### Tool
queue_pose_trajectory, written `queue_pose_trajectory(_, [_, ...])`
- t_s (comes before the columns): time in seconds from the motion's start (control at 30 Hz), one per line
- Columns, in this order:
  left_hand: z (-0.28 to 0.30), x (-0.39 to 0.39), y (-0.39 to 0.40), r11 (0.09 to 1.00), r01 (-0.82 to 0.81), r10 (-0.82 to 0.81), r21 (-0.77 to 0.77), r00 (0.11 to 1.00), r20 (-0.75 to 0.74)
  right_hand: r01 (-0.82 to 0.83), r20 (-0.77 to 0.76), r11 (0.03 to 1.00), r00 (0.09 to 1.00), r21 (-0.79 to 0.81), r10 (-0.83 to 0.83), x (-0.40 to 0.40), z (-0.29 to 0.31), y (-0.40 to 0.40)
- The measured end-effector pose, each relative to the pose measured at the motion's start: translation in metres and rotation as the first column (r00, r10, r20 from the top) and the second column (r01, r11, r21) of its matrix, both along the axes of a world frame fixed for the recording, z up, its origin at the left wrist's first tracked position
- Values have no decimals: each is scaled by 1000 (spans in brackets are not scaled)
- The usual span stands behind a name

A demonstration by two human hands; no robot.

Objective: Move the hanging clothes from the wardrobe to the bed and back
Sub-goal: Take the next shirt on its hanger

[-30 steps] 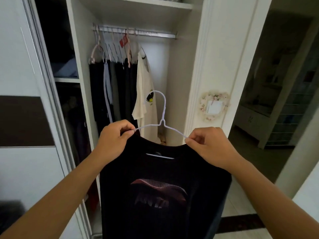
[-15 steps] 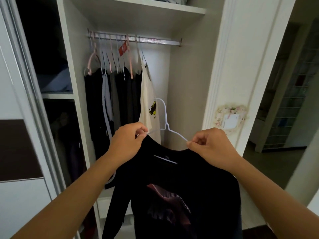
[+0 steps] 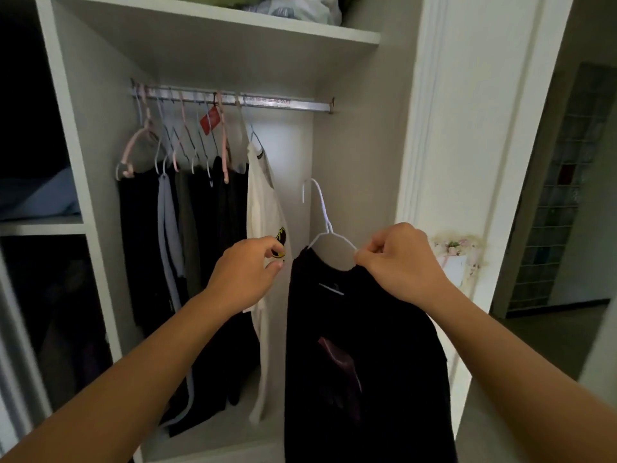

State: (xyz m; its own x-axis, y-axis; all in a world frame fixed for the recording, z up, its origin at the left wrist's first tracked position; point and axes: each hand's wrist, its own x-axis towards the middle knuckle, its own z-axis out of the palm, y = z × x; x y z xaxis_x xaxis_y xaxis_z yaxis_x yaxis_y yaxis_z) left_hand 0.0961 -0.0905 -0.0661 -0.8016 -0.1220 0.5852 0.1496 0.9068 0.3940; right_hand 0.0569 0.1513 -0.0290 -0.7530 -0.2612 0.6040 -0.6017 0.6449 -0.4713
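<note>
The right hand point(image 3: 402, 262) is pinching the right shoulder of a white wire hanger point(image 3: 325, 225) between thumb and curled fingers, and a black T-shirt point(image 3: 364, 345) is hanging from this hanger, at about 5 o'clock in the view, in front of the open wardrobe point(image 3: 354, 182). The left hand point(image 3: 247, 274) is at 9 o'clock from the shirt, just beside its collar, with fingers loosely curled and holding nothing. Behind this hand a cream T-shirt point(image 3: 263, 208) is hanging, and at its 9 o'clock side a row of dark clothes point(image 3: 200, 248) is hanging too. Farther up, at 12 o'clock, all their hangers are sitting on the metal rail point(image 3: 283, 103), under a white shelf point(image 3: 213, 21).
</note>
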Motion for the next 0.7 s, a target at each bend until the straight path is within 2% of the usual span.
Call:
queue_pose_trajectory(0.2, [23, -41, -18, 989, -59, 51, -139, 997, -58, 45, -88, 998, 995, -34, -48, -51, 22, -34])
queue_pose_trajectory(0.37, [43, -80, -46, 956, -101, 58, -277, 985, -161, 108, -92, 993, 990, -39, -111, -94, 32, -66])
queue_pose_trajectory(0.53, [69, -118, -78, 881, -150, 33, -448, 965, -258, 161, -85, 987, 983, -13, -162, -131, 47, -103])
queue_pose_trajectory(0.7, [86, -154, -105, 807, -199, 49, -556, 961, -273, 169, -130, 986, 977, -6, -169, -163, 69, -138])
